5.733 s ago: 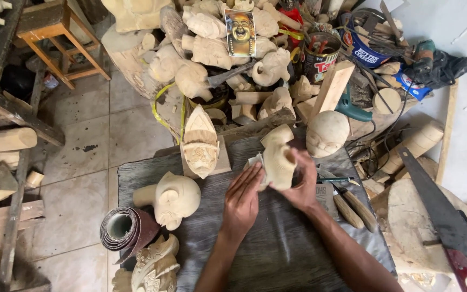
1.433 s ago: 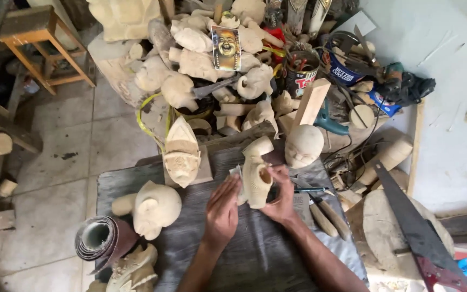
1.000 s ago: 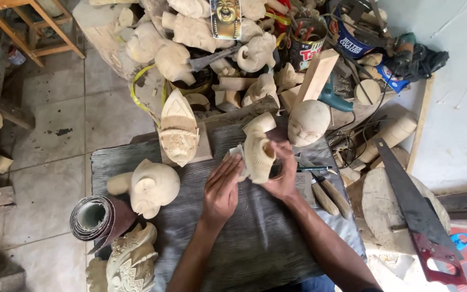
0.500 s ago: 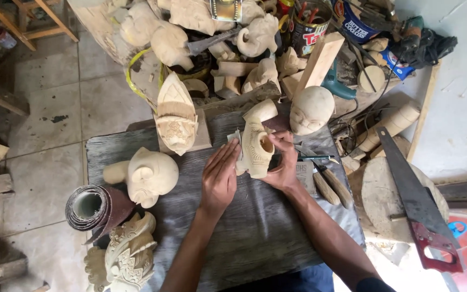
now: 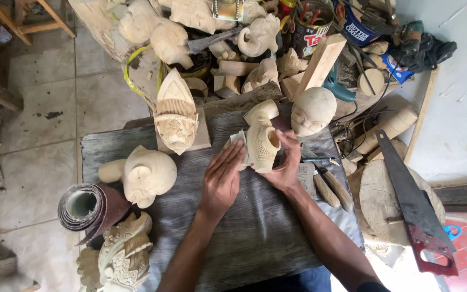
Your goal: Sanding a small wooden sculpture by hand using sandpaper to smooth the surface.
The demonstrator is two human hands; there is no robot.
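- The desk (image 5: 136,148) is a gray, worn wood board, and everything below is placed from it.
- A saw (image 5: 414,208) with a red handle lies off the right side of the desk, on a round log.
- A roll of sandpaper (image 5: 85,208) sits at the left edge of the desk.
- A round-headed wood carving (image 5: 147,176) lies on the left part of the desk.
- A pointed mask (image 5: 175,113) stands at the back edge of the desk.
- A smooth wooden face (image 5: 313,111) rests at the back right corner of the desk.
- The wood carving (image 5: 261,140) being worked on is pale and hollow, held up just over the middle back of the desk.
- The right hand (image 5: 287,165) is wrapped tight around the wood carving from the right side.
- The left hand (image 5: 222,176) is flat, fingers together, pressing a small sheet of paper (image 5: 237,141) against the left side of the wood carving.
- Two chisels (image 5: 331,186) lie on the right part of the desk.
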